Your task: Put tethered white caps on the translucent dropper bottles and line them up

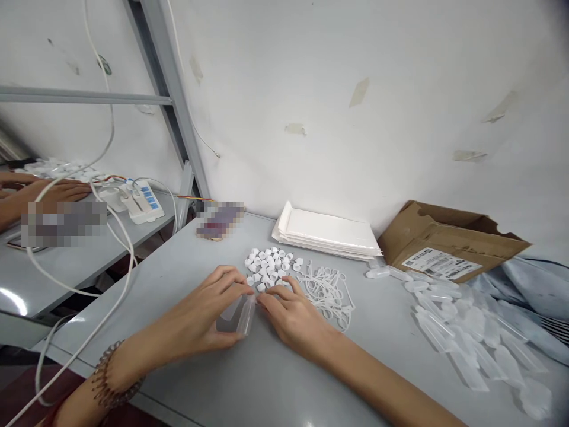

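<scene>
A clear plastic tube [246, 317] is gripped between the thumb and fingers of my left hand [211, 308], low over the grey table. My right hand [296, 314] has its fingertips drawn together close to the tube's upper end; whatever they pinch is too small or hidden to name. Just beyond both hands lies a pile of small white caps [269, 264]. To the right of the caps, near my right hand, is a tangle of white loop straps [326, 290]. Many more clear tubes [471, 326] are heaped at the right of the table.
At the back stand stacked white padded envelopes [329, 230] and an open cardboard box [448, 237] against the wall. A blurred phone [221, 219] lies at back left. White cables [127, 279] hang at left. Another person's hands [48, 196] rest on the neighbouring table beside a power strip [143, 203].
</scene>
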